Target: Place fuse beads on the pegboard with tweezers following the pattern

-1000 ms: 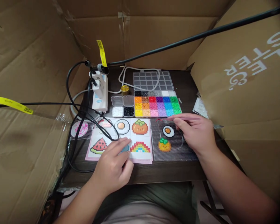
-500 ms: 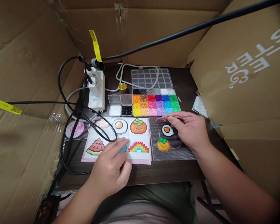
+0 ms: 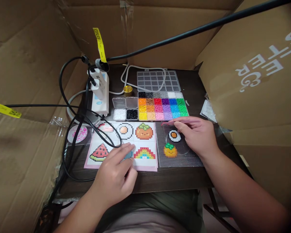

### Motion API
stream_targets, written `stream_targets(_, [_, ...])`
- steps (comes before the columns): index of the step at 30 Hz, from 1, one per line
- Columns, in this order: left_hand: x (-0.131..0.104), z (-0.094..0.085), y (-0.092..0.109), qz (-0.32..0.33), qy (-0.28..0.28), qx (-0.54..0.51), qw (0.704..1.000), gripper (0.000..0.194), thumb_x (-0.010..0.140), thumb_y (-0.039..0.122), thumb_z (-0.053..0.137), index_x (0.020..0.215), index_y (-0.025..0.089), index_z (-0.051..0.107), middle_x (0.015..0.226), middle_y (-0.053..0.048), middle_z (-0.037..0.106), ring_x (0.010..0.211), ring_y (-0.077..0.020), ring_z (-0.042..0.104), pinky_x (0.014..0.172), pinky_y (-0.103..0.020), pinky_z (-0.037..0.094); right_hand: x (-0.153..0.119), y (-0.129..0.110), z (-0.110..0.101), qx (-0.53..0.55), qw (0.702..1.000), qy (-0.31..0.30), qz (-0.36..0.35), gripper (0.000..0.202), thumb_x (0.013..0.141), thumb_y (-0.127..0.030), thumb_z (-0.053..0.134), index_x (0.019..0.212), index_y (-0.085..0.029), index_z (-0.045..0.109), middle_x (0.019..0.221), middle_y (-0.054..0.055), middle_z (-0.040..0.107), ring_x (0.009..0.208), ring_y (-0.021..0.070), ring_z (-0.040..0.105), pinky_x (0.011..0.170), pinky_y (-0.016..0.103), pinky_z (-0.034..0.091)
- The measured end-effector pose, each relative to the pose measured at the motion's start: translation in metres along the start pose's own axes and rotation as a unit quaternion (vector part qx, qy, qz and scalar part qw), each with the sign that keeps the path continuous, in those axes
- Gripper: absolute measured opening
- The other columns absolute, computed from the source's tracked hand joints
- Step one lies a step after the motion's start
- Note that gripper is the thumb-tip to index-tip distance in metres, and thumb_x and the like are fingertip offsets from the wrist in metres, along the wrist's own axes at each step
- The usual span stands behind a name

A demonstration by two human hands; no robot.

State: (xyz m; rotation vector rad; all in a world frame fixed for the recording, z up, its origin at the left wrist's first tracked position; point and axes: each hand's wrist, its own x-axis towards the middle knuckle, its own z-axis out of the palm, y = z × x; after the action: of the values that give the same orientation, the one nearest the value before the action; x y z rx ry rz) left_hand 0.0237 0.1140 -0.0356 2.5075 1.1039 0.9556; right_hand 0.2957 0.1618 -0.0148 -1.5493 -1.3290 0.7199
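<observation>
My right hand (image 3: 196, 132) pinches pink tweezers (image 3: 171, 122), whose tips are over the upper left part of the clear pegboard (image 3: 184, 160). On that board lie a fried-egg bead figure (image 3: 174, 136) and an orange fruit bead figure (image 3: 170, 150) with green leaves. My left hand (image 3: 118, 168) rests on the pattern sheet (image 3: 126, 145), fingers reaching toward the rainbow picture (image 3: 144, 153) and partly covering a blue picture. Its index and middle fingers are extended, the others curled, holding nothing visible. Beyond the board stands the sorted bead box (image 3: 161, 108).
Small boxes of white beads (image 3: 120, 114) and black beads (image 3: 132, 114) sit beside a gold cup (image 3: 128, 90). A power strip (image 3: 100, 103) and looping black cables (image 3: 63, 139) occupy the left. A round dish (image 3: 79, 134) holds pink beads. Cardboard walls (image 3: 160, 35) surround the table.
The view has shifted very slightly. Both hands stay in nearly the same places, the right one still holding the tweezers.
</observation>
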Motion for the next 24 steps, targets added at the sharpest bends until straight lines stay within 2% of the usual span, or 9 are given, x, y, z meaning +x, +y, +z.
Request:
stream_targets(21, [-0.0013,0.0005,-0.0004,-0.002,-0.002,0.0,1.0,0.016,0.081,0.004,0.056,0.083,0.014,0.069,0.118,-0.016,0.072,0.112,-0.0293,0.068,0.095,-0.047,0.059,-0.0009,-0.0013,0.0008,0.007,1.0,0.012,0.025,0.01,0.08,-0.026,0.071,0.078,-0.022,0.08,0.08,0.004,0.079,0.076,0.0195,0.075,0.071,0.03,0.062])
stream_targets(24, [-0.0017,0.0003,0.0005,-0.007,0.002,0.005,1.0,0.017,0.082,0.005,0.055,0.084,0.015,0.068,0.119,-0.015,0.072,0.113,-0.0283,0.067,0.097,-0.047,0.058,-0.0001,0.0,-0.0001,0.008,0.999,0.028,0.028,0.01,0.078,-0.027,0.071,0.078,-0.022,0.08,0.077,0.004,0.079,0.072,0.0191,0.073,0.067,0.03,0.061])
